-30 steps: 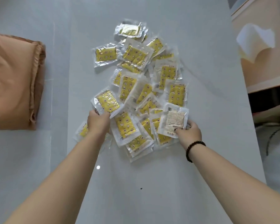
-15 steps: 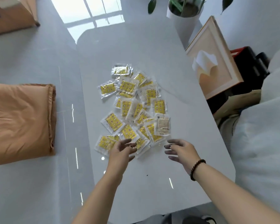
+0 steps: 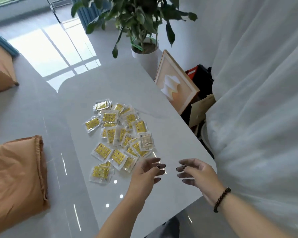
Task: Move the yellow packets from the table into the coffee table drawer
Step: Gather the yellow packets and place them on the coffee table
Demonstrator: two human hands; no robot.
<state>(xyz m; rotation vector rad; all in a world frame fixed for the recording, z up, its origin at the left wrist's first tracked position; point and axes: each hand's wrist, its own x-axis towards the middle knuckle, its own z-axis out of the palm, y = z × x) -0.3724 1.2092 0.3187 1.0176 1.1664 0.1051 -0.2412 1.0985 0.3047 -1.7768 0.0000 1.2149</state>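
Head view: both hands are being held above the near end of the white table [image 3: 170,134], nothing gripped. The left hand [image 3: 147,170] is being kept loose, fingers spread and slightly bent, just beside the nearest corner of the pile. The right hand [image 3: 195,172] is being held likewise, fingers relaxed and apart, a beaded bracelet [image 3: 221,200] being worn at the wrist. The yellow packets [image 3: 120,136] are being left in a loose, overlapping heap mid-table; one pale packet [image 3: 145,140] is lying at the pile's right edge, and one yellow packet [image 3: 101,172] is lying apart at the near left. No drawer is being shown.

Judgement: a gather is being set up. The heap is probably best being raked inward from both flanks, so slick film sleeves are being stacked rather than scattered. A moderate bundle is being advised; too many could be slipping out on the way. The drawer is likely needing opening first.
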